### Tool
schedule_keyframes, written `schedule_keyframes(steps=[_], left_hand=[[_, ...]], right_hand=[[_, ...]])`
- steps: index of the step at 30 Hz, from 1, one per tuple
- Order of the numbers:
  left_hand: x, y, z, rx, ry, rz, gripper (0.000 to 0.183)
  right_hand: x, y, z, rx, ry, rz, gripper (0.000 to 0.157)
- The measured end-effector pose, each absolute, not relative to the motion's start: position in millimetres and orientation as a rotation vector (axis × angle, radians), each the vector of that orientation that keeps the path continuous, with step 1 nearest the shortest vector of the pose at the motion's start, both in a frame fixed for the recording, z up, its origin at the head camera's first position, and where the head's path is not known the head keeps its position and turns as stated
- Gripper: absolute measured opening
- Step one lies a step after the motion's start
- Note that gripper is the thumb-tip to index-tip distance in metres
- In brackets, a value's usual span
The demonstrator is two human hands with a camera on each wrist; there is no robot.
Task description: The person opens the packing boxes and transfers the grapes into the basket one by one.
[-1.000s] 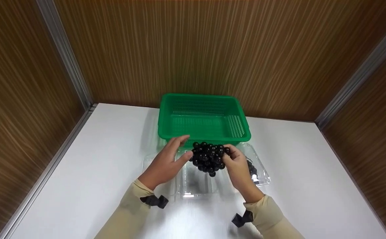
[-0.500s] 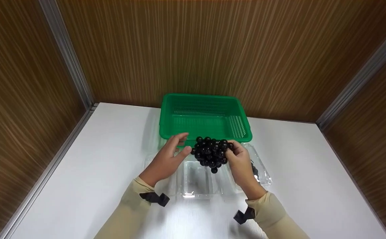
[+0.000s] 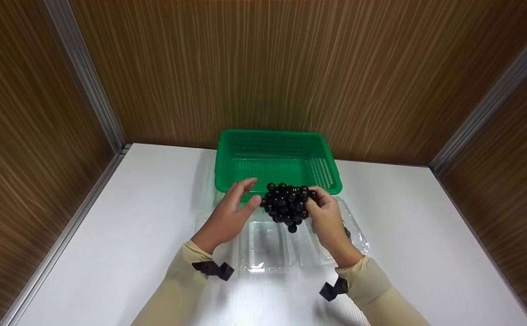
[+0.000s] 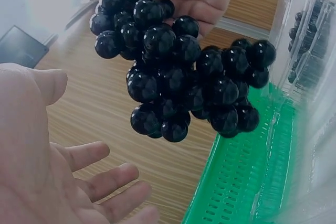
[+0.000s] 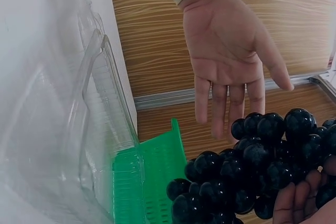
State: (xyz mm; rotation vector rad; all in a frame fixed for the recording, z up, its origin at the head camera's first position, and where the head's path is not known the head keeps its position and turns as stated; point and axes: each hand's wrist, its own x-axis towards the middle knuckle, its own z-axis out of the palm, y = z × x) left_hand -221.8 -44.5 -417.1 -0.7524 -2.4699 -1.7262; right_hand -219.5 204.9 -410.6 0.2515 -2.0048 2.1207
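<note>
A bunch of shiny black grapes (image 3: 286, 203) is held up by my right hand (image 3: 326, 217), whose thumb and fingers grip its right end. My left hand (image 3: 229, 213) is beside the bunch's left side, fingers spread. In the left wrist view a gap shows between the left fingers and the grapes (image 4: 173, 72). The right wrist view shows the left palm (image 5: 226, 56) turned toward the bunch. Beneath the hands lies a clear plastic clamshell box (image 3: 265, 246). Further right, partly covered by my right hand, a clear container (image 3: 356, 226) has dark grapes (image 3: 347, 232) in it.
Behind the hands, against the wood-grain back wall (image 3: 263, 68), stands a green slotted basket (image 3: 220, 167). The white table (image 3: 163, 203) runs out to wood-grain side walls with metal corner strips.
My right hand has raised the grape bunch slightly, away from me toward the basket. The left hand has stayed almost in place, fingers still spread.
</note>
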Motion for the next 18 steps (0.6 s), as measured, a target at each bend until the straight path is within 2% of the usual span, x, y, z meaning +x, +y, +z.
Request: schedule_keyframes(steps=[18], left_hand=[[-226.2,-40.5,-412.5,-0.753,-2.447,-1.775,0.06]], right_hand=[[-226.9,205.9,-391.0,0.231,-1.963,2.1,0.018]])
